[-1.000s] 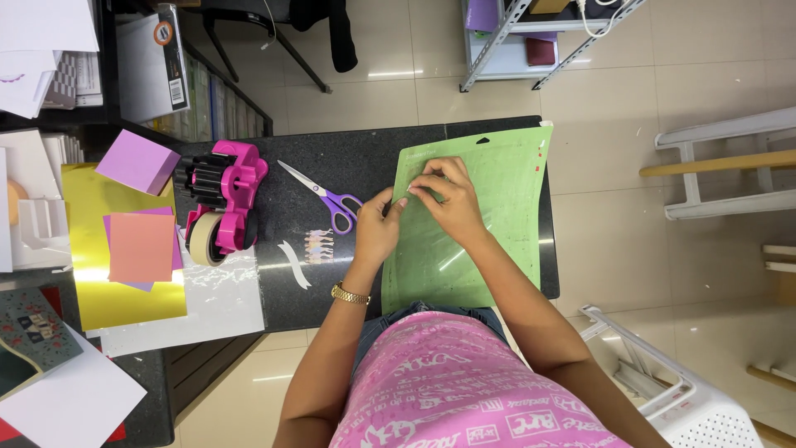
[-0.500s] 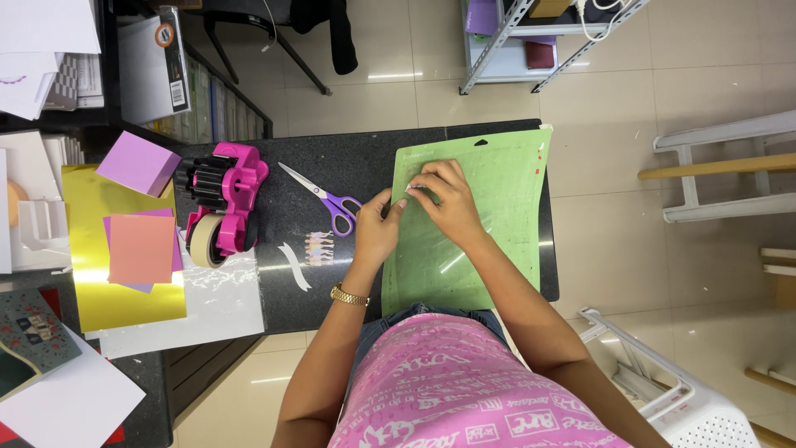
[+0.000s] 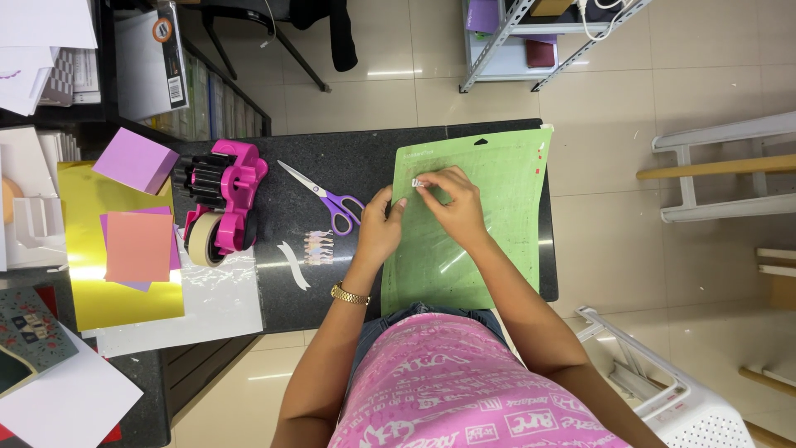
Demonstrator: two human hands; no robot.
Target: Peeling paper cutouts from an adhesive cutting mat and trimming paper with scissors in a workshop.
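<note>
- Right hand (image 3: 454,209) over green cutting mat (image 3: 489,249), fingertips pinched on a small white paper piece (image 3: 419,182) near the mat's upper left.
- Left hand (image 3: 383,226) at the mat's left edge, fingers curled narrow, tips touching the mat; whether it grips anything, cannot tell. Gold bracelet on its wrist.
- Just left: purple-handled scissors (image 3: 327,195), a row of small paper cutouts (image 3: 317,246), a white strip.
- Further left: pink tape dispenser (image 3: 224,199), gold sheet (image 3: 108,241) under pink and purple paper squares.
- Mat overhangs the dark tabletop (image 3: 332,149) at right; bare surface lies between scissors and dispenser.
- Both forearms angle inward from the body.
</note>
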